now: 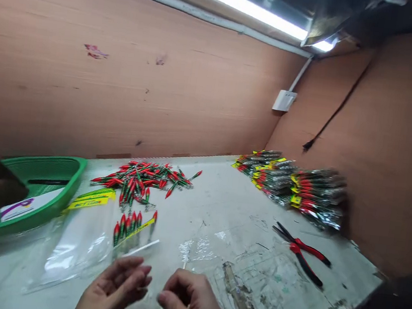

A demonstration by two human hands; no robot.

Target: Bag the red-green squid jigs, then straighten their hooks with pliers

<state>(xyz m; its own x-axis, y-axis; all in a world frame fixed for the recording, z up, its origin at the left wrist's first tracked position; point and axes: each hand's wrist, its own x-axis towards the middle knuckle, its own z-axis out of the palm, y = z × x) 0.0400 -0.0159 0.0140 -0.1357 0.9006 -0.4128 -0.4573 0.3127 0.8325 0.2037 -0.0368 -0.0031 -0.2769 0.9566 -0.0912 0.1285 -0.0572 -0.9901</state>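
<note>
Your left hand (114, 288) sits at the bottom centre of the frame, palm turned inward with the fingers loosely curled, pinching nothing that you can make out. Your right hand (188, 300) is just beside it, fingers folded toward the thumb; a thin pale stick (184, 264) seems to rise from that pinch, but it is too small to be certain.

Just above your left hand lies a clear plastic bag (74, 246) with a yellow header card, and near its mouth a short row of red-and-green lures (128, 224) rests on the surface (221, 211). The loose pile of lures (143, 177) is further up, centre left, and the packed bundles (295, 188) are stacked in the right middle. Red-handled pliers (301, 254) lie in the lower right, and a green basket (36, 189) sits at the left edge.

The likely trouble here is the lures' hooked ends: they probably snag the thin bag or your fingertips if you push them in carelessly. The row sits close to the bag's mouth, so a sweep of your left wrist could scatter it. The flaking paint near your right hand may catch on the plastic.
</note>
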